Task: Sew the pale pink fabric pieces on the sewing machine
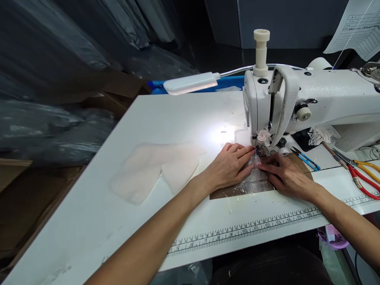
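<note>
My left hand (228, 164) lies flat on the white sewing table (154, 118), fingers stretched toward the needle of the white sewing machine (297, 103). My right hand (285, 174) rests just right of it, fingers flat and pointing at the presser foot (261, 149). Both press down a thin clear sheet (252, 184) over a brown plate under the needle. A small pale pink ruffled piece (263, 135) sits at the needle. Whether either hand pinches anything is hidden.
A stack of pale pink fabric pieces (154, 170) lies left of my hands. A lamp (190, 83) shines on the needle area. Blue thread snips (305, 158), red and yellow scissors (363, 176) and lace scraps (319, 135) lie at the right. A ruler strip (252, 229) runs along the front edge.
</note>
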The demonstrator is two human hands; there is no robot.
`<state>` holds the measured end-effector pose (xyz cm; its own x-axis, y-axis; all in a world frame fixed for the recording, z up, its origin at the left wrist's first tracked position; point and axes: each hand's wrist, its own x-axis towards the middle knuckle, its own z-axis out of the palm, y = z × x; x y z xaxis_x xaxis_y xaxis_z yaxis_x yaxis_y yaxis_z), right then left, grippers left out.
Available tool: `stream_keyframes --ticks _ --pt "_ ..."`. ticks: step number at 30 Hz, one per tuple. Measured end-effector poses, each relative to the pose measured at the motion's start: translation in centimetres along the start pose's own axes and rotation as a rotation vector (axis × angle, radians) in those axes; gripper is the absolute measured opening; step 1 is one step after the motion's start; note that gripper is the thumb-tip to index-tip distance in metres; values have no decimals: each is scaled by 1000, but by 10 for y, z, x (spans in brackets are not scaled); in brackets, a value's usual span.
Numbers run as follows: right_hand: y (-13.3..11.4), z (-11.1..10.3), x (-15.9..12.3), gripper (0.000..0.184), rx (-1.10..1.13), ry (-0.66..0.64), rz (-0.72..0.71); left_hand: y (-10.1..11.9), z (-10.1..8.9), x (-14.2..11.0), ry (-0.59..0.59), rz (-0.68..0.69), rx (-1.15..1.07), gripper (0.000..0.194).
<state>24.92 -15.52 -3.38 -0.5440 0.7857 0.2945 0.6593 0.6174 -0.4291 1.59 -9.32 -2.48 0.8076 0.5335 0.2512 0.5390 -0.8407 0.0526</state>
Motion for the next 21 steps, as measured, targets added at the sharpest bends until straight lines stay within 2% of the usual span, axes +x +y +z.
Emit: stream_keyframes --ticks 8,21 --pt "-1 0 1 36 11 8 24 2 2 0 13 24 51 46" --pt "1 4 0 37 5 85 -30 5 1 0 15 46 131 48"
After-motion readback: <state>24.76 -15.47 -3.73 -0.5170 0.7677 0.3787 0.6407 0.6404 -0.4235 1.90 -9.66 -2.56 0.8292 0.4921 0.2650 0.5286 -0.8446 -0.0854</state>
